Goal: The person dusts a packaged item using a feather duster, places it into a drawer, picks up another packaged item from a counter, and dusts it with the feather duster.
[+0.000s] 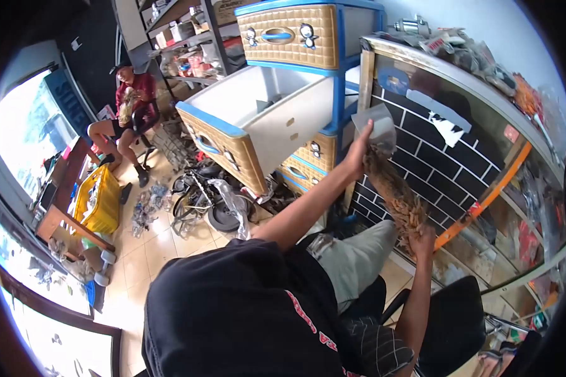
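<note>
My left hand is closed at the upper end of a long brown, shaggy bundle that looks fibrous. By its thumb sits a pale grey, see-through plastic piece, which the same hand seems to grip. My right hand is wrapped around the bundle's lower end. Held at a slant, the bundle is in front of a glass cabinet with a black brick pattern. Exactly what the bundle is, I cannot make out. My fingers are partly hidden behind it.
A drawer unit has one open drawer jutting out. Cables and parts lie on the floor near a yellow crate. Another person sits at the back left, holding a pale item. Plastic packets cover the cabinet top.
</note>
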Tool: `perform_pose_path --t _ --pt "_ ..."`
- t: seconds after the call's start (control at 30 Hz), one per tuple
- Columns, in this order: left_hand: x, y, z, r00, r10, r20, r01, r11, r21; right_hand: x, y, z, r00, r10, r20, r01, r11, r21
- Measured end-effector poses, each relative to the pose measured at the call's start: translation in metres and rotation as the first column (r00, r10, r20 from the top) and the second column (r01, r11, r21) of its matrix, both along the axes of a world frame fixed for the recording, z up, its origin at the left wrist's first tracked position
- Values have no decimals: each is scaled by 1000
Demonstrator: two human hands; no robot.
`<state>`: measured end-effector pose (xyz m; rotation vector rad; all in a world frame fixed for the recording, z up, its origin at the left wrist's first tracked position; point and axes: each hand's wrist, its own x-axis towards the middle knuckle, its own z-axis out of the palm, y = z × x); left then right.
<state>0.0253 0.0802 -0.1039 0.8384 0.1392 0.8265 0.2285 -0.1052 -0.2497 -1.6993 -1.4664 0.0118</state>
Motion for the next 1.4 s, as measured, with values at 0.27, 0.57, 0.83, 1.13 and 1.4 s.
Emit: perform_pose_path --t 0.27,0.57,0.83,1.13,1.4 --pt "-3 -2 6 999 2 -40 -1 999 32 -2 -1 -2 992 -5 125 9 999 -31" --pt "-2 -10 9 994 48 -93 -41 997 71 1 -1 -6 1000 -14 -5 14 999 -49" --pt "-3 -7 3 999 4 -39 -2 998 55 -7 -3 4 997 76 -18 -78 994 -74" --pt "0 2 -3 993 -34 -116 45 995 94 -8 -4 5 993 -39 -107 28 994 -101" --pt "-7 -15 10 994 -42 -102 51 994 95 -11 -2 3 995 -53 -85 51 998 -23"
